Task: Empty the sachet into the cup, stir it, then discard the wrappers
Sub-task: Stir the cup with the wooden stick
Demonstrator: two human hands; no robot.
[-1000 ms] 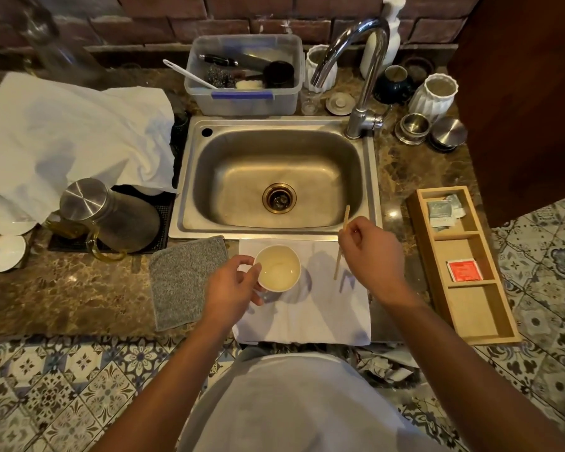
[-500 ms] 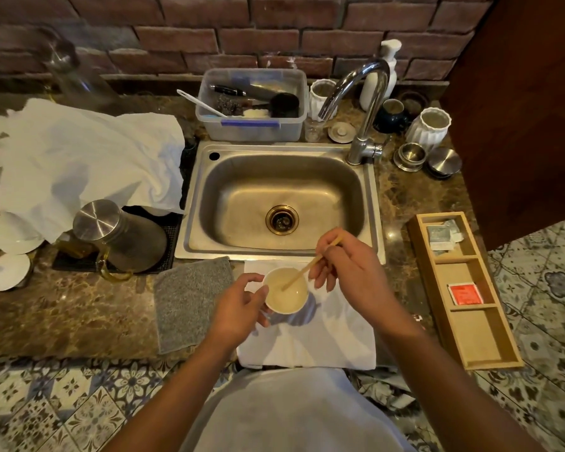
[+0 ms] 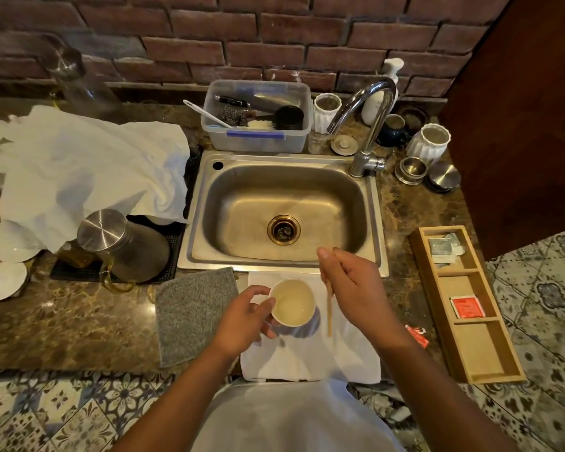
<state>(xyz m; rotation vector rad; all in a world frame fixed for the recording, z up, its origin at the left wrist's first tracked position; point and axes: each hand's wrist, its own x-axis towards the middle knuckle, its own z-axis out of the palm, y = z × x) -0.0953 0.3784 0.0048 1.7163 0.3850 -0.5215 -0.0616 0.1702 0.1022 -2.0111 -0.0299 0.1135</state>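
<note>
Cup (image 3: 292, 302) in L hand (image 3: 242, 321), stirrer (image 3: 329, 308) in R hand (image 3: 356, 288).

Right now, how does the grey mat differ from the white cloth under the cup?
The grey mat is dark, coarse-looking and bare; the white cloth is pale, smooth and carries the cup. The grey mat lies tilted, left of the cup; the white cloth lies squarer to the sink, its near edge hanging over the counter edge. Both lie flat on the marble counter, side by side.

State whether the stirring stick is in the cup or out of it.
Out. The right hand holds the stirring stick beside the cup, over the white cloth; only pale liquid shows inside the rim.
</note>
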